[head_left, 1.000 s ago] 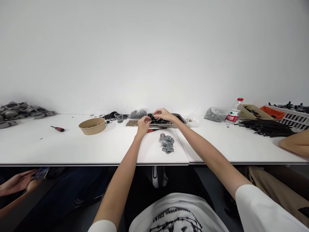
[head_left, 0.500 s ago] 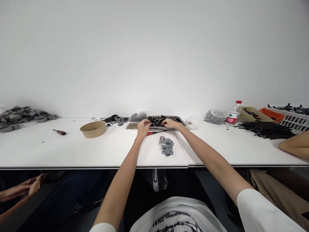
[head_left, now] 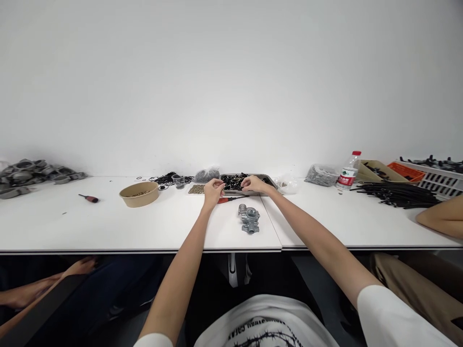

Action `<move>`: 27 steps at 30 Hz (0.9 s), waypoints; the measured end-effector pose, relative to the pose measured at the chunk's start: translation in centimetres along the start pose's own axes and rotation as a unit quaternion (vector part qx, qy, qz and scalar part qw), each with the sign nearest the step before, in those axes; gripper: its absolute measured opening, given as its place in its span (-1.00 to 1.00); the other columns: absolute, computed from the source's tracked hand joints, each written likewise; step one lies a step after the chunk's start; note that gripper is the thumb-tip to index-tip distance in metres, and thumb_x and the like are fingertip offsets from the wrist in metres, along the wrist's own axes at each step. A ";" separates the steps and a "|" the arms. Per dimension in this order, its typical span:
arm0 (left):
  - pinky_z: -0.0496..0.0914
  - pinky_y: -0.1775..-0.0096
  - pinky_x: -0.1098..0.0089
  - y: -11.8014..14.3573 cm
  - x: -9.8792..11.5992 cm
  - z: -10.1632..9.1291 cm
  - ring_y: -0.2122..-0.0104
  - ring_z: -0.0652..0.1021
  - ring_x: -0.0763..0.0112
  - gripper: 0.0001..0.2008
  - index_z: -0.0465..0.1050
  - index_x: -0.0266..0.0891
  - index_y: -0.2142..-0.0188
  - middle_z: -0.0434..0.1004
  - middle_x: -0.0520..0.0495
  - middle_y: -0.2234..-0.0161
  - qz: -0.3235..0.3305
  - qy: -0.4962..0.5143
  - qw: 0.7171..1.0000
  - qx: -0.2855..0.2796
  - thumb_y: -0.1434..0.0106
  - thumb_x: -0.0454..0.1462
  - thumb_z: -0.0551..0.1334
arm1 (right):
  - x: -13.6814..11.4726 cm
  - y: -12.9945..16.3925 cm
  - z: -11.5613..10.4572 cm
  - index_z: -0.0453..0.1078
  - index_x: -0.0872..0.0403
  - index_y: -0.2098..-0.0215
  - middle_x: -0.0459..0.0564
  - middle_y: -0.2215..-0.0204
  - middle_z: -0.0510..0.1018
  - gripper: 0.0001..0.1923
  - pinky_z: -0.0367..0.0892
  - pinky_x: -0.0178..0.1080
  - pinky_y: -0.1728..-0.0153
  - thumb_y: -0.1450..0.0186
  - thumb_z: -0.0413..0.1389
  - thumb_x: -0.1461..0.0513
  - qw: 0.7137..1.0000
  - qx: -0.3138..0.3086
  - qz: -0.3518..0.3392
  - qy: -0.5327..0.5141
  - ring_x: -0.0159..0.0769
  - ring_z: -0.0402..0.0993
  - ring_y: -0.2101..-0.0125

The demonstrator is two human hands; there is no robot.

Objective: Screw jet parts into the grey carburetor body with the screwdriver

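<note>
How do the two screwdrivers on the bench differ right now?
The near screwdriver lies just in front of the metal tray, partly hidden under the left hand; the far screwdriver lies alone on bare table, well left of the paper bowl. The near one runs almost level across the view; the far one lies slanted. Both show reddish handles and dark shafts, and neither is gripped.
</note>
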State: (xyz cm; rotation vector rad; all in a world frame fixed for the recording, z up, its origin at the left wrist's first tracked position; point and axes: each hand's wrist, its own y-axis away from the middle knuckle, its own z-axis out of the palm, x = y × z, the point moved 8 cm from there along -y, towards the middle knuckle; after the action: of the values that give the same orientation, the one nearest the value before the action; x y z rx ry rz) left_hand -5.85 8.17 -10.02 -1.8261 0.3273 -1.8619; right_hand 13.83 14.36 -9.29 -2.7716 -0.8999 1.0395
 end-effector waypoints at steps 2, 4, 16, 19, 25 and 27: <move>0.34 0.60 0.43 -0.1 -0.1 -0.1 0.70 0.45 0.44 -0.78 0.42 -0.26 0.42 0.42 0.05 0.68 -0.008 0.022 1.000 0.002 -0.06 -0.20 0.40 | -0.9 0.2 -0.2 0.55 0.21 0.21 0.10 0.28 0.64 -0.80 0.39 -0.38 0.30 -0.17 0.21 0.38 1.000 0.011 -0.011 -0.007 -0.31 0.54 0.30; 0.41 0.57 0.37 -0.1 -0.1 -0.2 0.67 0.50 0.37 -0.71 0.41 -0.28 0.40 0.46 0.00 0.66 -0.017 0.043 0.999 0.002 -0.03 -0.15 0.42 | -2.2 0.4 -0.2 0.57 0.18 0.20 0.08 0.25 0.65 -0.79 0.38 -0.38 0.28 -0.18 0.19 0.38 0.999 0.014 -0.025 -0.017 -0.32 0.53 0.28; 0.51 0.47 0.26 0.2 0.3 -0.1 0.57 0.58 0.28 -0.61 0.32 -0.26 0.43 0.52 -0.06 0.59 -0.025 0.091 0.996 -0.006 0.03 -0.09 0.46 | -5.7 1.0 3.5 0.57 0.17 0.41 -0.04 0.61 0.54 -0.59 0.30 -0.42 0.56 -0.17 0.29 -0.04 0.973 -0.101 -0.014 -0.207 -0.43 0.42 0.58; 0.40 0.57 0.39 -0.1 -0.1 -0.3 0.61 0.52 0.37 -0.62 0.33 -0.25 0.46 0.49 -0.03 0.60 -0.021 0.065 0.998 0.006 0.05 -0.10 0.46 | -4.7 0.7 4.5 0.56 0.19 0.39 0.05 0.52 0.60 -0.59 0.39 -0.42 0.52 -0.17 0.32 -0.03 0.958 -0.093 0.035 -0.270 -0.38 0.51 0.52; 0.20 0.63 0.47 -0.3 -0.1 -0.2 0.67 0.35 0.54 -0.72 0.44 -0.28 0.56 0.44 0.01 0.63 -0.002 -0.018 1.000 -0.003 0.00 -0.13 0.41 | -4.3 0.5 5.3 0.51 0.19 0.38 0.06 0.49 0.61 -0.73 0.50 -0.40 0.46 -0.22 0.33 0.11 0.909 -0.032 0.124 -0.397 -0.39 0.53 0.51; 0.21 0.61 0.45 -0.1 0.3 0.3 0.67 0.34 0.53 -0.72 0.48 -0.28 0.55 0.46 -0.02 0.60 0.003 -0.039 0.999 -0.027 -0.09 -0.10 0.34 | -4.3 0.4 5.2 0.46 0.17 0.44 0.01 0.54 0.58 -0.74 0.48 -0.41 0.48 -0.25 0.31 0.14 0.899 -0.005 0.137 -0.415 -0.43 0.50 0.55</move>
State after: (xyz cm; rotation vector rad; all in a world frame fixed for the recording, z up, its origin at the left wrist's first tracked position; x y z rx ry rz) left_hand -5.57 8.12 -9.72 -1.9248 0.3583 -1.7889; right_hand 8.24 10.91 -10.91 -2.4578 -0.5231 2.3532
